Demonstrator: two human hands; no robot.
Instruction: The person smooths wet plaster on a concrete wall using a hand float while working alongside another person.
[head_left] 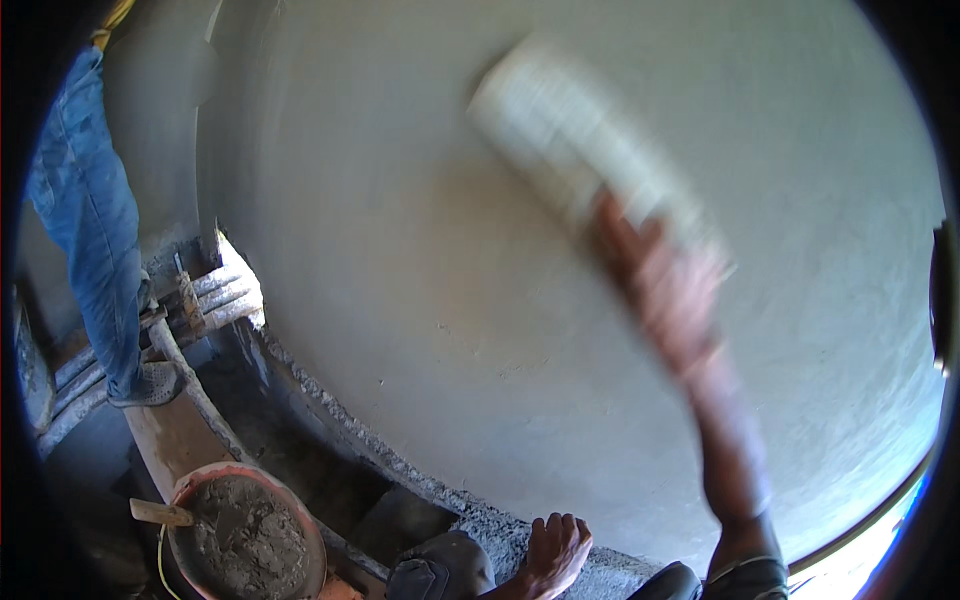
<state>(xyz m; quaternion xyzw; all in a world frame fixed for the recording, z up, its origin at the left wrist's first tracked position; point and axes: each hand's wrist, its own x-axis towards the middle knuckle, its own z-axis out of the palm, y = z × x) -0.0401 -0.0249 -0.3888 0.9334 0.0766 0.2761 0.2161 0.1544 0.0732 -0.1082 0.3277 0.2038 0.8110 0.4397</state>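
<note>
My right hand [665, 280] is stretched up against a grey plastered wall [400, 250], its fingers wrapped round a long, pale plastering float [575, 125]. Motion blurs both the hand and the float, whose broad face lies at or close to the wall, tilted up to the left. Low in the view, my left hand [557, 552] is curled into a fist beside my bent knee [440, 568]; nothing shows in it. Wet-looking grey plaster covers the wall, with a few small rough marks below the float.
At lower left a reddish bucket [180, 490] of grey mortar [245, 535] has a wooden handle [160, 513] sticking out. It stands by a plank [180, 435]. A person in blue jeans [95, 210] stands beyond, near tied poles [225, 290]. A rough ledge [380, 455] edges the wall's foot.
</note>
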